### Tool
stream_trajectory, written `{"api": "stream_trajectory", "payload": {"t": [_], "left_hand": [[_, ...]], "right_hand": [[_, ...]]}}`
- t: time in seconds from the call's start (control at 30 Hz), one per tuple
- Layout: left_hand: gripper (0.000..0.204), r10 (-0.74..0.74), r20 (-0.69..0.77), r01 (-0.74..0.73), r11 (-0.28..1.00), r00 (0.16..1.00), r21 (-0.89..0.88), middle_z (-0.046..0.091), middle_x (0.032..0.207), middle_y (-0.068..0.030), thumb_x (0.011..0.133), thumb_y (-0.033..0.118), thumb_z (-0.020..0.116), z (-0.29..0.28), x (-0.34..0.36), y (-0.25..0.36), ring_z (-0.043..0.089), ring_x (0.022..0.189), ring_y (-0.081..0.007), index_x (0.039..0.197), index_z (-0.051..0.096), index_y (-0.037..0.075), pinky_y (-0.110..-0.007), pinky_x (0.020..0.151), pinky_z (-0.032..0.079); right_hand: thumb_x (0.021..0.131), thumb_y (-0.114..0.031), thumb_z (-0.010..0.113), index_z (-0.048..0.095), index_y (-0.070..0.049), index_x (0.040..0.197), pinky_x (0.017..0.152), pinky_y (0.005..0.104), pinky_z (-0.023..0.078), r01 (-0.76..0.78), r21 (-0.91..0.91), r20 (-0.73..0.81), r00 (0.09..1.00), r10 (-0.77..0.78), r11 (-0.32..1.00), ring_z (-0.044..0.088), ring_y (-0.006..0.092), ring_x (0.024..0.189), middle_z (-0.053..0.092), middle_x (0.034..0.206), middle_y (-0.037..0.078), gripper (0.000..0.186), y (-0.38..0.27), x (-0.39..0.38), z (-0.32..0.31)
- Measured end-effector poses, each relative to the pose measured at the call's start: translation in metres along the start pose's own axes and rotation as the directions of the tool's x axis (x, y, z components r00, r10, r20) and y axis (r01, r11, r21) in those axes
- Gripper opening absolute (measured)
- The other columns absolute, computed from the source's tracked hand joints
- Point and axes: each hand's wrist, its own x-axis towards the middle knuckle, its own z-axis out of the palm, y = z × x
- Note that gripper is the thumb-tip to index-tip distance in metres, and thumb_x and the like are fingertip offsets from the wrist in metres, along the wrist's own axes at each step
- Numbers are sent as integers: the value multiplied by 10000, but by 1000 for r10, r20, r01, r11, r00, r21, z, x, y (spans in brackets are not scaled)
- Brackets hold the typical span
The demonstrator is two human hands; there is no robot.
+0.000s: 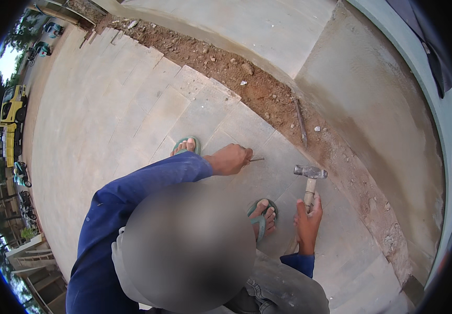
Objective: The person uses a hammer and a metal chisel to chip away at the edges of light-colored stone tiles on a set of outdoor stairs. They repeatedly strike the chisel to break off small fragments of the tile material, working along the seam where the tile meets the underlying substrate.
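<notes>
A rod (258, 159) is held over the paving (200, 118) in the left hand (230, 159); to its right, a hammer (311, 174) is held in the right hand (308, 222). One foot (187, 146) is placed left of the left hand, the other foot (270, 217) between both hands. Beyond, a bar (300, 123) is laid on a soil strip (260, 89); far left, a truck (10, 128) is seen.

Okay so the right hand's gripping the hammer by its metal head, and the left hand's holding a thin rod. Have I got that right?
Not quite. The head view shows the right hand gripping the hammer by its handle, not by its metal head. The left hand is holding a thin rod, as you said.
</notes>
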Motion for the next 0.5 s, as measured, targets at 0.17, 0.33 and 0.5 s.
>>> {"api": "stream_trajectory", "payload": {"t": [0.17, 0.33, 0.5], "left_hand": [[281, -389, -95, 377, 918, 916, -122, 742, 914, -151, 886, 73, 626, -123, -66, 7, 735, 825, -259, 1148, 670, -20, -362, 763, 571], [307, -355, -226, 318, 930, 907, -183, 749, 987, -129, 842, 1, 582, -199, -86, 20, 750, 820, -203, 1113, 710, -65, -331, 753, 595], [203, -428, -368, 375, 903, 826, -208, 731, 756, -99, 922, 185, 715, -174, -61, 17, 707, 698, -157, 976, 753, -7, -304, 662, 553]], "right_hand": [[967, -133, 641, 446, -28, 1428, 419, 214, 352, -2, -26, 121, 993, 5, 1000, 445, 40, 504, 518, 757, -25, 511, 1, 14, 8], [968, -152, 654, 459, -20, 1416, 426, 214, 358, 187, -118, 181, 970, -164, 975, 453, 42, 512, 517, 745, -27, 506, 25, 37, 16], [928, -186, 650, 472, 57, 1396, 541, 279, 436, 24, -81, 195, 981, -8, 996, 530, 102, 604, 576, 810, 60, 557, -21, 24, 28]]}}
